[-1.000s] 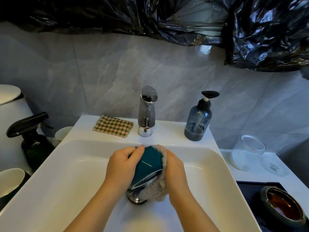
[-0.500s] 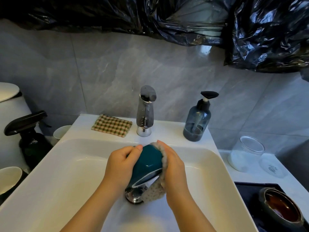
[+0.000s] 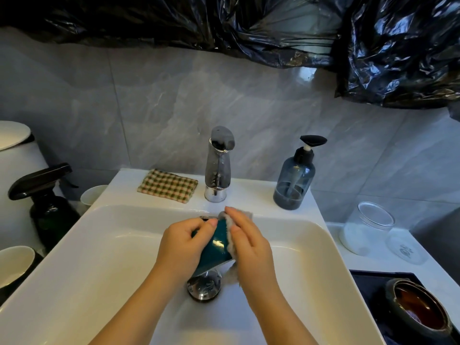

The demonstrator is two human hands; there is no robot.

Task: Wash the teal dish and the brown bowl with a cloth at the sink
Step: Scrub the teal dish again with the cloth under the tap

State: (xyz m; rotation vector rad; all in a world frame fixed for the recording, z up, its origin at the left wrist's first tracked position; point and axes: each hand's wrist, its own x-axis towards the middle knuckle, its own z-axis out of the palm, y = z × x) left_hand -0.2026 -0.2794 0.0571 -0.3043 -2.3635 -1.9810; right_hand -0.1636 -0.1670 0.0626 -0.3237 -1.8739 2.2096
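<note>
So this is mid-scrub on the first item: the small glossy teal dish [image 3: 215,247] is held on edge over the chrome drain plug [image 3: 204,286] in the white ceramic sink [image 3: 112,257], tilted, nowhere near set down. The left hand [image 3: 181,247] grips it with fingers curled round the far rim. The right hand [image 3: 251,247] holds the fuzzy grey cloth [image 3: 230,235] wrapped over the dish's right edge, fingers only lightly bent and laid along it; the thumb is hidden, so I can't tell how hard it pinches. The glazed brown bowl [image 3: 420,310] sits on a dark tray well off to the right, looks untouched, so I'd guess we're under halfway. Next up probably means turning the dish in the left hand's grip so the cloth reaches the other face, without it slipping.
</note>
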